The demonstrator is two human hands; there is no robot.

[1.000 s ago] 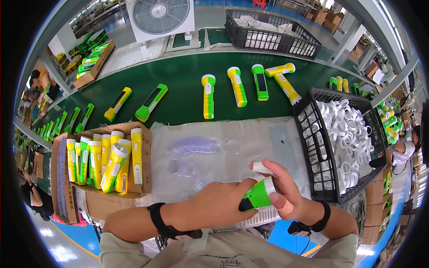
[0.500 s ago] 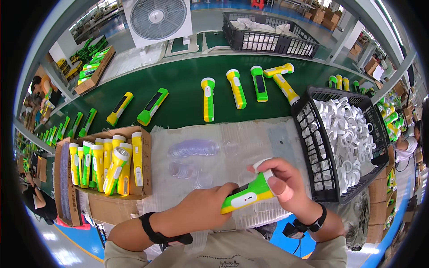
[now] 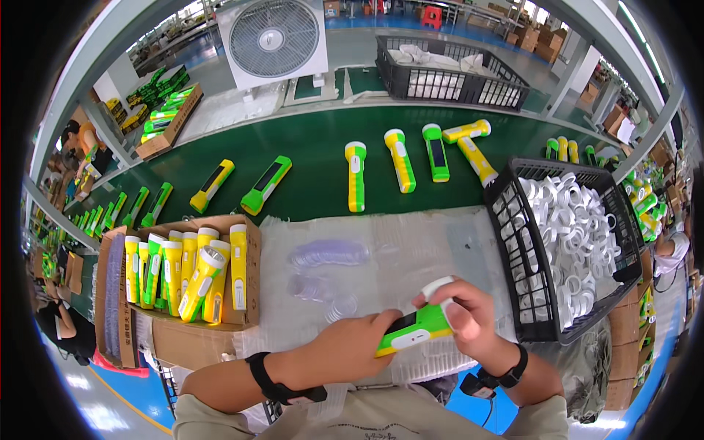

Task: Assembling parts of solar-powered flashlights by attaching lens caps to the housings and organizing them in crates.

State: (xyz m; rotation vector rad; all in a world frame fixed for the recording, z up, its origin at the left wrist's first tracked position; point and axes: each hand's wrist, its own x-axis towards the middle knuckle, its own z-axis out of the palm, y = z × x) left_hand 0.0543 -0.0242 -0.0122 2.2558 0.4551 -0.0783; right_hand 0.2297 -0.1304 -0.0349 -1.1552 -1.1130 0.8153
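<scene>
Green and yellow plastic torch gripped in both hands above the clear plastic sheet.

The left hand clamps its tail, hiding that end; the right hand closes on the white ring-shaped head, mostly covered by fingers. Left of the torch stands a cardboard box of yellow torches; right, a black mesh crate of white rings.

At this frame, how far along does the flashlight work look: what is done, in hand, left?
Done: several yellow-and-green plastic flashlights lie on the green conveyor belt. In hand: the left hand and right hand hold a green flashlight body, a white ring at its head. Left: more flashlights stand in the cardboard box; white rings fill the black crate.
</scene>
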